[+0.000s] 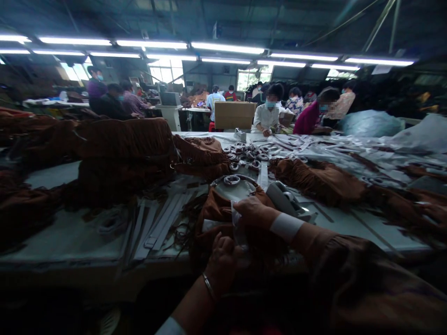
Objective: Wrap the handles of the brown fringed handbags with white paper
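A brown fringed handbag stands at the table's front edge before me, its top open and a round handle rising behind. My right hand is closed over the bag's right side, pinching the top of a clear plastic piece. Lower and nearer, my left hand has its fingers curled at the plastic's lower end; its fingertips are partly hidden. Something white shows in the bag's opening. A grey tape dispenser stands just beyond my right wrist.
Brown fringed bags are piled on the left and lie at right. White-wrapped rings are heaped behind the handbag. Pale wrapped straps lie at left. Across the table, co-workers work near a cardboard box.
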`<state>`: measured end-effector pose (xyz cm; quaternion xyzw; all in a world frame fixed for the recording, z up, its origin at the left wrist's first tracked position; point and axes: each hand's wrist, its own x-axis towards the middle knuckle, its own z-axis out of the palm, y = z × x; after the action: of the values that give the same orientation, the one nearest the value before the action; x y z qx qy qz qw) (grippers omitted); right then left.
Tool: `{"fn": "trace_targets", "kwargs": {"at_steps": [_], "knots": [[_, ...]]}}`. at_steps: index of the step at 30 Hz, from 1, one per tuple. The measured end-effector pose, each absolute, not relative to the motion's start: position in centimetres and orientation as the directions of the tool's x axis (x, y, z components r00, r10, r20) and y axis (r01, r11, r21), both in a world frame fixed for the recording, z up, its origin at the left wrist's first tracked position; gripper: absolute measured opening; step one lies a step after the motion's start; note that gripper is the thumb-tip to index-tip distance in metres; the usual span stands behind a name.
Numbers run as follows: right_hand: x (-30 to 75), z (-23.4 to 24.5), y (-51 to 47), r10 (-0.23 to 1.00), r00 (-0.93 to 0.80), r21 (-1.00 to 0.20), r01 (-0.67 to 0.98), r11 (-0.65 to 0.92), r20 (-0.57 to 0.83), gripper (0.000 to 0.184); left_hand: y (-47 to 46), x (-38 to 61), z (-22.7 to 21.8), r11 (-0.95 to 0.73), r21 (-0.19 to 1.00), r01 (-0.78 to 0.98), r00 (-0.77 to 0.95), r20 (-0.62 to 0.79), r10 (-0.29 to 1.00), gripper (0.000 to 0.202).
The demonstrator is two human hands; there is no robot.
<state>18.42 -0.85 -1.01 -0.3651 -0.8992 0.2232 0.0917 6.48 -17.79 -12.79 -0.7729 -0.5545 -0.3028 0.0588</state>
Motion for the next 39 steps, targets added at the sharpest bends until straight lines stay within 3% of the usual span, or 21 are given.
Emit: {"fn": "trace_targets", "kwargs": {"at_steps": [3, 9, 14, 17, 20, 25, 30, 36, 39], "knots": [[20.6, -0.5, -1.2, 0.693, -0.72, -0.366, 0.636, 0.68, 0.035, 0.017, -18.1, 6.5, -12.3, -0.366, 0.26, 0.894, 0.205, 0.49, 0.847, 0.02], [23.8, -3.1, -5.0, 0.619, -0.772, -0.225, 0.583, 0.781, 0.147, 0.048, -18.1, 6.5, -12.1, -0.379, 0.239, 0.894, 0.222, 0.498, 0.838, 0.016], [23.2, -5.8, -5.6, 0.698, -0.697, -0.158, 0.68, 0.716, 0.166, 0.078, -18.1, 6.6, -12.0, -0.374, 0.196, 0.907, 0.23, 0.513, 0.827, 0.017], [22.5, -5.5, -4.9, 0.739, -0.638, -0.149, 0.726, 0.671, 0.218, 0.065, -18.0, 6.7, -11.9, -0.372, 0.183, 0.91, 0.235, 0.511, 0.827, 0.014], [23.8, -3.9, -3.7, 0.709, -0.608, -0.161, 0.707, 0.688, 0.358, 0.048, -18.1, 6.5, -11.9, -0.386, 0.195, 0.902, 0.24, 0.519, 0.821, 0.015], [30.5, -0.8, -1.4, 0.762, -0.412, -0.285, 0.752, 0.594, 0.5, 0.031, -17.9, 6.6, -12.9, -0.415, 0.228, 0.881, 0.236, 0.549, 0.802, 0.025], [33.4, -1.3, -2.7, 0.772, -0.448, -0.355, 0.703, 0.616, 0.451, 0.018, -18.1, 6.9, -12.3, -0.395, 0.283, 0.874, 0.211, 0.512, 0.833, 0.027], [29.6, -3.4, -4.4, 0.707, -0.618, -0.413, 0.577, 0.705, 0.344, 0.015, -16.6, 4.2, -6.5, -0.39, 0.483, 0.784, 0.206, 0.389, 0.898, 0.025], [27.2, -3.1, -4.4, 0.664, -0.697, -0.391, 0.551, 0.738, 0.271, 0.013, -13.2, 2.4, -3.6, -0.299, 0.414, 0.86, 0.158, 0.34, 0.927, 0.025]]}}
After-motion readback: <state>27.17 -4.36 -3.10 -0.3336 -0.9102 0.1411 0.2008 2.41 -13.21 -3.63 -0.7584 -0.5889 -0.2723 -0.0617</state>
